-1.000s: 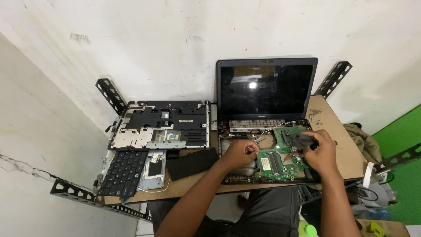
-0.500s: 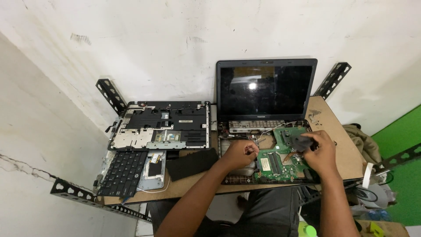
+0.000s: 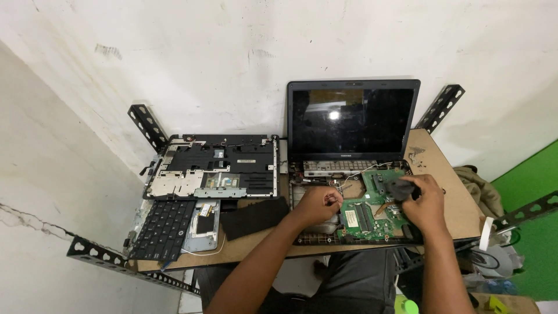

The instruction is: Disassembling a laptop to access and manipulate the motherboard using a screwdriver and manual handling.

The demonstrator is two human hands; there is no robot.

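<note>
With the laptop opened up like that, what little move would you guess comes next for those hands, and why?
Probably lift the dark part clear of the green circuit board. The right hand pinches it above the board, while the left hand rests on the open laptop base, seemingly steadying it.

Loose laptop parts on a wooden shelf against a white wall

At nine o'clock lies a stripped top cover point(image 3: 215, 168); below it, a detached keyboard point(image 3: 163, 228) beside a flat black panel point(image 3: 254, 216). At four o'clock, crumpled cloth point(image 3: 478, 192) hangs off the wooden shelf point(image 3: 447, 180).
</note>
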